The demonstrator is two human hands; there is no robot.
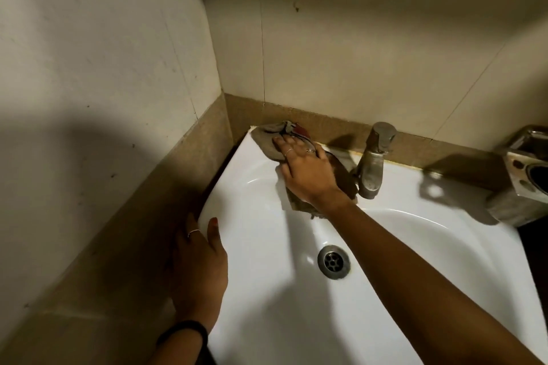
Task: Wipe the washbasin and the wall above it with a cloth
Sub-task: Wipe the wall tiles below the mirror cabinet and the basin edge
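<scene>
The cloth [268, 139] is drab brown with a red patch, crumpled flat on the basin's [267, 290] back-left ledge, stretching from the corner toward the tap [373, 163]. The right hand [305, 170] presses it with fingers spread flat. The left hand [198, 270] rests open-fingered on the basin's left rim.

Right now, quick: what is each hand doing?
Left hand: open, holding nothing, resting on the washbasin left rim.
Right hand: open, flat, pressing the cloth onto the basin's back ledge, left of the tap.
</scene>
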